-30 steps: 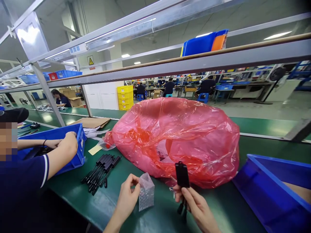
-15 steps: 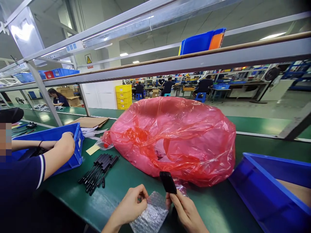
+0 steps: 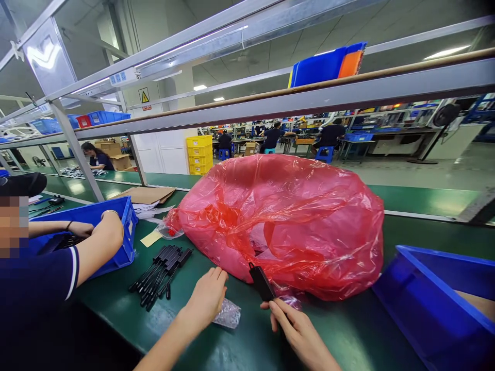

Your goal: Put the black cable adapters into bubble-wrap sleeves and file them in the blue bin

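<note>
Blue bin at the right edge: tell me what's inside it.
Inside the blue bin, part of a flat tan piece, possibly cardboard, shows before the picture cuts off. The bin's near wall covers the rest, so anything lower down cannot be seen.

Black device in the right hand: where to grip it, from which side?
Probably pinch the lower end of the black device, coming from the near right, as the right hand does. Its slim body slants up and left from the fingertips, so a low pinch leaves the looped top exposed.
</note>
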A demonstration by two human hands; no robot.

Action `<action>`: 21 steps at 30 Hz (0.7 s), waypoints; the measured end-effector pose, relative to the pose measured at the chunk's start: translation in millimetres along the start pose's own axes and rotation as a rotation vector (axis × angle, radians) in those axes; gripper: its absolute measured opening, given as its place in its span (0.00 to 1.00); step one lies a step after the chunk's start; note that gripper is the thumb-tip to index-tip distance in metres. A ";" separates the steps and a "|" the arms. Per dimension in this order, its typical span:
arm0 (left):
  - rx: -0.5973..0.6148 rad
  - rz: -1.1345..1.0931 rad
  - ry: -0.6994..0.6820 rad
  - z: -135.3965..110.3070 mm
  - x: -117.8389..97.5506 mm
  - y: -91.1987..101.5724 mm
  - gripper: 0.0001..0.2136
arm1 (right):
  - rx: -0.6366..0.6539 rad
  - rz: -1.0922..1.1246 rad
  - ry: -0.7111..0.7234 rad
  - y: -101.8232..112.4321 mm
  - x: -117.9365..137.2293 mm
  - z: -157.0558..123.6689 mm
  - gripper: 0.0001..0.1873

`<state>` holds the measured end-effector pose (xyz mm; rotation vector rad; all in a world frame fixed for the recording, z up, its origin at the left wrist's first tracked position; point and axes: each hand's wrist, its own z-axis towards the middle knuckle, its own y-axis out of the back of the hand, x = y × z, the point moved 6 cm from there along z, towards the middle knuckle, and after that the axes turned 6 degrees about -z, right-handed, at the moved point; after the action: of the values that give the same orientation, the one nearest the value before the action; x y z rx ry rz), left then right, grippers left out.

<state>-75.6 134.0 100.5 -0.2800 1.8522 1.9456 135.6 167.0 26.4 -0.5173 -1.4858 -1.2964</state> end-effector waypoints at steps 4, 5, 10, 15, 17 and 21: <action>0.040 -0.010 0.129 -22.9 -7.0 -38.0 0.09 | 0.130 0.207 -0.075 -8.3 5.4 -3.7 0.30; 0.074 -0.008 0.155 -27.7 -8.1 -47.0 0.09 | 0.161 0.236 -0.086 -9.5 7.4 -4.7 0.30; 0.171 0.038 0.172 -37.3 -5.8 -61.7 0.10 | 0.228 0.219 -0.101 -7.2 15.7 -8.0 0.33; 0.043 -0.169 0.119 -34.0 18.8 -45.2 0.05 | 0.284 0.099 -0.045 -9.0 24.3 -10.4 0.33; -0.030 -0.305 0.141 -32.0 31.9 -38.8 0.02 | 0.321 0.029 0.001 -14.1 27.9 -13.2 0.31; -0.078 -0.431 0.160 -28.6 42.9 -32.5 0.05 | 0.415 -0.125 0.042 -29.8 26.1 -21.0 0.28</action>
<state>-103.5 113.5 50.3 -0.8087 1.6406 1.7340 110.1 130.8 33.3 -0.1272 -1.7145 -1.0436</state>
